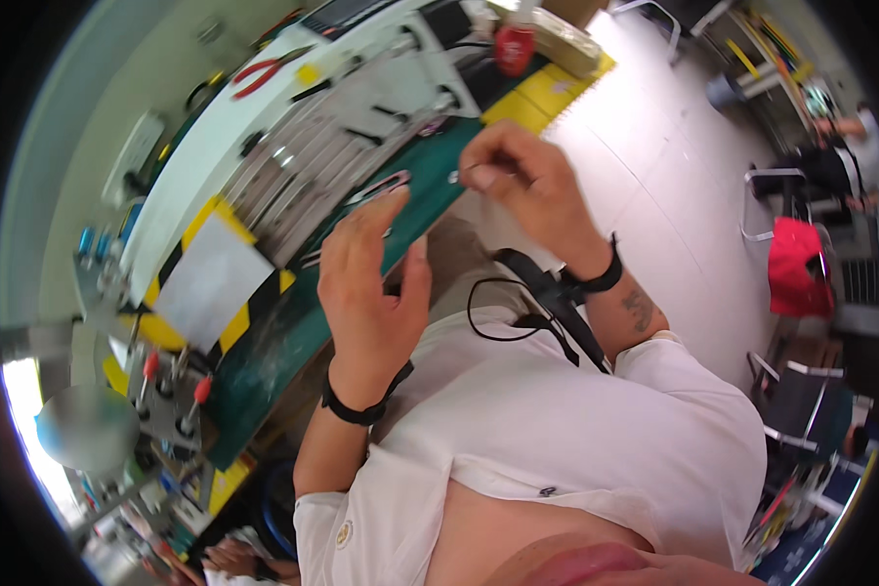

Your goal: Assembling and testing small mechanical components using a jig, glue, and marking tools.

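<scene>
Over the front edge of the green-topped bench, my left hand is held with its fingers stretched and its thumb apart; no held thing shows in it. Just beyond its fingertips lies a slim tool with pinkish handles. My right hand is raised to the right of it, thumb and fingers closed in a pinch. A tiny pale, shiny piece shows right beside these fingertips; whether they grip it, I cannot make out. A fixture with metal rails and black knobs stands on the bench beyond both hands.
Red-handled pliers lie on the white surface behind the fixture. A white sheet with yellow-black edging is at the left, near red-handled clamps. A red bottle stands at the far end. Another person sits at the right.
</scene>
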Motion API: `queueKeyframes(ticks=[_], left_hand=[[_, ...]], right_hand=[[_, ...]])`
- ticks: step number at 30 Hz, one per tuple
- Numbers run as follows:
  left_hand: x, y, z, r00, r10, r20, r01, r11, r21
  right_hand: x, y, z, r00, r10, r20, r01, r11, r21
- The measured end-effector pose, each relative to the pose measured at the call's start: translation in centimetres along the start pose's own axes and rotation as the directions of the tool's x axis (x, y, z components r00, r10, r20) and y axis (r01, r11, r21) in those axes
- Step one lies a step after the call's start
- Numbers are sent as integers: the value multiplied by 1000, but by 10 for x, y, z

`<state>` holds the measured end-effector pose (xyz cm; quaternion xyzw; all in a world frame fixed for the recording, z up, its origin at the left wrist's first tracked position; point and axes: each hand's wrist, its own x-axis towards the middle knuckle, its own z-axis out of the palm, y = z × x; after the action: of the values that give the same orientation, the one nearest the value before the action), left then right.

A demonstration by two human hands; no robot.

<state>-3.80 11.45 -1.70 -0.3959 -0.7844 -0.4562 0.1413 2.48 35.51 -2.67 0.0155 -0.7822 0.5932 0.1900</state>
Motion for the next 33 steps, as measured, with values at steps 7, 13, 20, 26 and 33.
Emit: queueKeyframes(ticks=[7,13,20,26,33], left_hand=[[22,-48,89,939,153,308,-77,967,-244],[47,-56,142,812,153,563,-229,971,67],[52,-54,154,794,121,595,-257,955,149],[69,-52,171,778,127,615,-310,929,201],[70,-54,172,775,133,618,-309,933,186]], right_hand=[[-28,140,-215,762,-180,-623,-307,745,-592],[34,219,-259,751,-351,-560,-253,631,-734],[41,247,-267,786,-443,-431,-200,478,-855],[35,253,-276,744,-350,-568,-229,666,-710],[39,263,-286,744,-308,-593,-307,631,-713]])
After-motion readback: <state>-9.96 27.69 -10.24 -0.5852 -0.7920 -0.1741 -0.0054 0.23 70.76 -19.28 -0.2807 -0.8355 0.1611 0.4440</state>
